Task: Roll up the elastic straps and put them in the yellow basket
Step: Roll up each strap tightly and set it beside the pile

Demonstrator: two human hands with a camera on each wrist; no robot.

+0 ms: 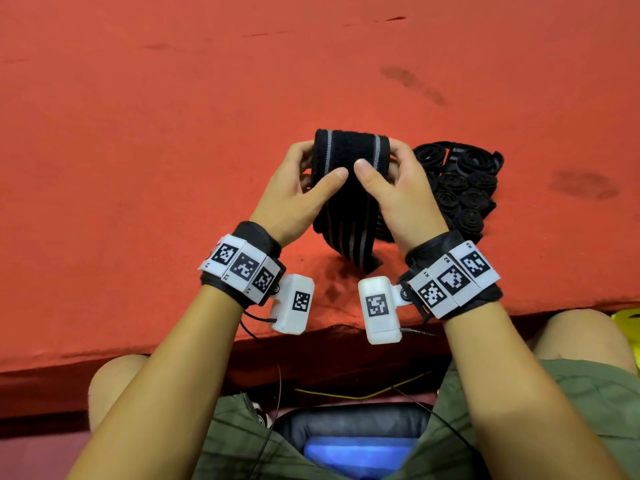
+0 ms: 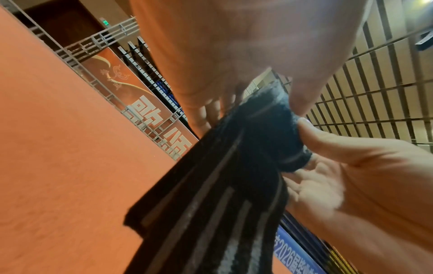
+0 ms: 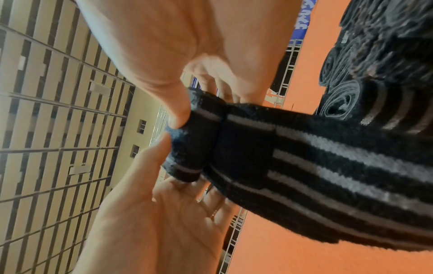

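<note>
A black elastic strap (image 1: 349,202) with grey stripes is held above the red table. Its top end is curled into a short roll (image 1: 351,147). My left hand (image 1: 322,166) grips the roll's left side, thumb on the front and fingers behind. My right hand (image 1: 381,157) grips the right side the same way. The loose tail hangs down to the table near its front edge. In the left wrist view the roll (image 2: 274,133) sits between both thumbs. The right wrist view shows the striped strap (image 3: 304,157) running off to the right.
A pile of rolled black straps (image 1: 460,188) lies just right of my right hand, also seen as rolled straps (image 3: 374,55). The red table (image 1: 173,133) stretches left and far. A yellow object (image 1: 627,318) peeks out below the table edge at far right.
</note>
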